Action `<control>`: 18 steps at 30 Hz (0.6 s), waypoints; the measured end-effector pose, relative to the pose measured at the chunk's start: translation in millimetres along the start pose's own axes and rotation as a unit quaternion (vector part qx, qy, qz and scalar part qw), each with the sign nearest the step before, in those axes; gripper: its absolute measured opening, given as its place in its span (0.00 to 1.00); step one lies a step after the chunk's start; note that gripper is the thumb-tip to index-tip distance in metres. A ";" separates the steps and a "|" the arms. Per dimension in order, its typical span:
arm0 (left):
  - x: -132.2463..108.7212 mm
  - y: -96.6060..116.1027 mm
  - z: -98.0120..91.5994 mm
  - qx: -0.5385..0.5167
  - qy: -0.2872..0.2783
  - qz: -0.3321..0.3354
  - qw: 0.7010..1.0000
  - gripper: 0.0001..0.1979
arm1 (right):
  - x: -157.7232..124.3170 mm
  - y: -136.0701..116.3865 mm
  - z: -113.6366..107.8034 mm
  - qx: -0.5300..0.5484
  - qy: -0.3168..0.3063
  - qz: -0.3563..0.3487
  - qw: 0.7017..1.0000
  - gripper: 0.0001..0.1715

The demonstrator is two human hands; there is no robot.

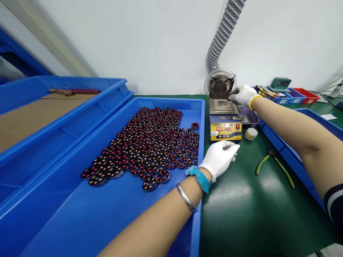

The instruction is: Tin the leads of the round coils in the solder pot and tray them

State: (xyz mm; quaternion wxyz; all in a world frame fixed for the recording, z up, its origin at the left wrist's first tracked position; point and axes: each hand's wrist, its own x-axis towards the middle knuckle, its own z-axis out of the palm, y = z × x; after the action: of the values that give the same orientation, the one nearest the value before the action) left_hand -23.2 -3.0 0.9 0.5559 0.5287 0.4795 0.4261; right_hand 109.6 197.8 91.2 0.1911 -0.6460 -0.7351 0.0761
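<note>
bare left forearm [160, 221] crosses the blue tray [102, 214] left of the solder pot [225, 123], where wound stator rings [158, 137] with red and copper coils crowd together. the white-gloved left hand [219, 157] is just in front of the pot, fingers bunched; i cannot tell whether they pinch anything. the yellow-cuffed right hand [243, 95] pinches one stator ring [228, 96] over the pot's rear right corner. green-handled pliers [271, 152] lie to the pot's right, nearer the camera.
</note>
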 end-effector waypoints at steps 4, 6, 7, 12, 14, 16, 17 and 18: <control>-0.7 0.6 -0.4 0.020 -0.004 0.000 1.000 0.10 | 5.1 4.9 11.6 -0.001 0.039 -0.025 0.999 0.17; -0.6 -0.1 -0.7 0.029 -0.006 0.000 1.000 0.11 | 6.7 6.8 16.6 -0.002 0.040 -0.028 0.999 0.17; -0.4 -0.5 -0.8 0.032 -0.007 0.000 0.999 0.11 | 6.9 7.2 18.6 -0.003 0.034 -0.026 0.999 0.17; 0.2 -2.2 -0.6 0.034 -0.013 0.000 0.999 0.11 | 6.0 5.9 22.4 -0.009 0.025 -0.023 0.999 0.17; -0.1 -2.0 -0.4 0.036 -0.015 -0.001 0.999 0.12 | 6.3 5.2 22.1 -0.008 0.030 -0.026 0.999 0.17; -0.5 -1.5 -0.3 0.036 -0.015 -0.002 0.999 0.12 | 7.1 4.7 21.2 -0.007 0.034 -0.030 0.999 0.17; -0.6 -1.3 -0.2 0.035 -0.015 -0.002 0.999 0.12 | 7.7 4.6 20.5 -0.006 0.038 -0.031 0.999 0.17; -0.7 -1.2 -0.2 0.035 -0.015 -0.001 0.999 0.12 | 8.2 4.5 19.7 -0.005 0.041 -0.033 0.999 0.17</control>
State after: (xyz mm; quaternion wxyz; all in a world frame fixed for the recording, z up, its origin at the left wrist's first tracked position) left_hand -23.5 -3.8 -0.3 0.5446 0.5537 0.4864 0.4003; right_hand 105.5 209.1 73.1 0.2201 -0.6251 -0.7478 0.0392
